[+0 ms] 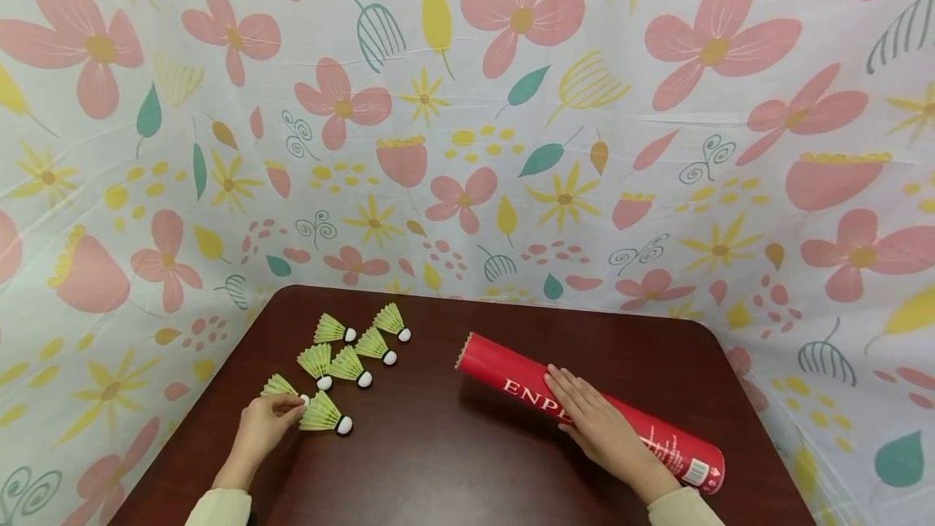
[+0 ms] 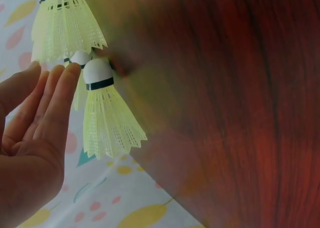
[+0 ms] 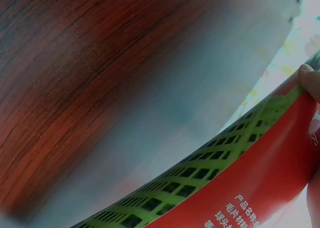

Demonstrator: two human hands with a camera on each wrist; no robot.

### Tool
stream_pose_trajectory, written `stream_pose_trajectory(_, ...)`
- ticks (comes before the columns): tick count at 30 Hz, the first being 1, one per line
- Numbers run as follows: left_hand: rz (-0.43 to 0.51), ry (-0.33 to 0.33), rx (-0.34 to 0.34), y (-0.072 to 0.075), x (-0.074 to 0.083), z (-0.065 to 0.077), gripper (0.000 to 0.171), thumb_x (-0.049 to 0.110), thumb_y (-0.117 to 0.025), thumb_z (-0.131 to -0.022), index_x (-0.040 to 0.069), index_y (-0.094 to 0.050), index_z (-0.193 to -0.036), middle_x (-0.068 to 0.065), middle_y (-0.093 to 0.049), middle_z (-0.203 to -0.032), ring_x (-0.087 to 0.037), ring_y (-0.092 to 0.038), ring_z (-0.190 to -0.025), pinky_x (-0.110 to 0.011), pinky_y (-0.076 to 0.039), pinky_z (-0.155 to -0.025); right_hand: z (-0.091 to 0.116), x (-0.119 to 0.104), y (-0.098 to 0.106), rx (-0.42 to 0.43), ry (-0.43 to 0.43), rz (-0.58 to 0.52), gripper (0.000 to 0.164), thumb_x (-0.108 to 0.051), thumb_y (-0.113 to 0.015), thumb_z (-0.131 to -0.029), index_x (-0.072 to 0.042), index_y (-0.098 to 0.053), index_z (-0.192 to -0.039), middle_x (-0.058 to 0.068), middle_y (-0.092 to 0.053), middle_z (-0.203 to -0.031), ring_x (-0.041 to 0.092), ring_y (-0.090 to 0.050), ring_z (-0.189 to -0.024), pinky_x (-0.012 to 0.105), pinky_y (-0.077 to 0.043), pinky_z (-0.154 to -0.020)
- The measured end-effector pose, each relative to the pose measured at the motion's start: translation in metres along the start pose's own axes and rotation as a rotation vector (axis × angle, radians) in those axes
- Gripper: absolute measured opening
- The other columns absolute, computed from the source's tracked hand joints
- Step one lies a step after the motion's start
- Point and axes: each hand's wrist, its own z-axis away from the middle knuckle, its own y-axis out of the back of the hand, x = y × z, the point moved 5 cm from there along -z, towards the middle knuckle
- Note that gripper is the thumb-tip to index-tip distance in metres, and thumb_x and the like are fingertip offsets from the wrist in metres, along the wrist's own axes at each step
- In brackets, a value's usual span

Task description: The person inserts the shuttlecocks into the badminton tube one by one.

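Note:
My left hand is at the left of the table, fingertips right at a yellow-green shuttlecock with a white cork. In the left wrist view my thumb stands apart from nearly straight fingers, close to a shuttlecock's skirt, with another shuttlecock beside them. A further shuttlecock lies just right of the hand. My right hand grips a red shuttlecock tube around its middle, fingers over the top. The tube slants across the table's right side; its green patterned band shows in the right wrist view.
Several more shuttlecocks lie grouped at the table's back left, corks toward the right. The dark brown wooden table has rounded far corners. A white floral cloth hangs behind and along both sides.

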Motion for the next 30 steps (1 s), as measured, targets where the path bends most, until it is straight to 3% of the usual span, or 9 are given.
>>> stream_pose_trajectory(5, 0.032, 0.025, -0.002, -0.003, -0.002, 0.0, 0.012, 0.006, -0.073, -0.084, 0.0, -0.075, -0.094, -0.01, -0.072, -0.084, -0.014, -0.067, -0.069, -0.025, -0.05, -0.058, 0.001, 0.0, 0.0, 0.008, 0.008, -0.011, 0.064, -0.044, -0.025, -0.103, 0.003, -0.036, -0.146, 0.02, -0.037, -0.149, 0.025, -0.026, -0.143, 0.031, -0.012, -0.116)
stream_pose_trajectory(12, 0.054, 0.023, 0.002, -0.006, 0.002, -0.001, 0.016, 0.009, -0.074, -0.084, -0.004, -0.074, -0.094, -0.013, -0.072, -0.083, -0.014, -0.067, -0.068, -0.025, -0.049, -0.056, 0.001, 0.0, -0.001, -0.003, 0.005, -0.017, 0.064, -0.044, -0.025, -0.103, 0.001, -0.034, -0.147, 0.019, -0.035, -0.15, 0.023, -0.023, -0.144, 0.03, -0.01, -0.117)
stream_pose_trajectory(19, 0.067, -0.019, 0.02, -0.013, 0.005, -0.001, 0.006, 0.0, -0.074, -0.082, -0.002, -0.075, -0.087, -0.015, -0.072, -0.086, -0.012, -0.065, -0.067, -0.023, -0.049, -0.056, 0.0, -0.001, -0.001, -0.013, 0.01, -0.02, 0.06, -0.034, -0.048, -0.101, 0.002, -0.034, -0.147, 0.019, -0.035, -0.151, 0.029, -0.031, -0.14, 0.03, -0.011, -0.117)
stream_pose_trajectory(24, 0.098, -0.031, 0.011, -0.017, 0.008, -0.005, 0.004, -0.001, -0.073, -0.083, -0.001, -0.074, -0.086, -0.01, -0.071, -0.077, -0.009, -0.062, -0.063, -0.022, -0.047, -0.054, -0.001, 0.0, -0.001, -0.052, -0.019, -0.016, 0.075, -0.019, -0.071, -0.088, 0.0, -0.032, -0.148, 0.017, -0.032, -0.153, 0.029, -0.03, -0.14, 0.03, -0.01, -0.117)
stream_pose_trajectory(26, 0.106, -0.037, 0.008, -0.018, 0.009, -0.006, 0.004, 0.0, -0.072, -0.083, 0.0, -0.074, -0.086, -0.008, -0.07, -0.075, -0.009, -0.062, -0.062, -0.022, -0.046, -0.054, -0.001, 0.001, -0.001, -0.072, -0.034, -0.014, 0.075, -0.02, -0.07, -0.088, -0.001, -0.031, -0.149, 0.016, -0.031, -0.153, 0.03, -0.031, -0.14, 0.029, -0.007, -0.117)
stream_pose_trajectory(30, 0.149, -0.04, 0.013, -0.018, 0.015, -0.006, 0.005, 0.002, -0.073, -0.083, -0.001, -0.074, -0.087, -0.01, -0.071, -0.076, -0.012, -0.064, -0.064, -0.022, -0.048, -0.055, -0.001, 0.0, -0.002, -0.063, -0.039, -0.002, 0.062, -0.041, -0.039, -0.103, -0.001, -0.032, -0.149, 0.016, -0.033, -0.153, 0.031, -0.034, -0.138, 0.028, -0.007, -0.117)
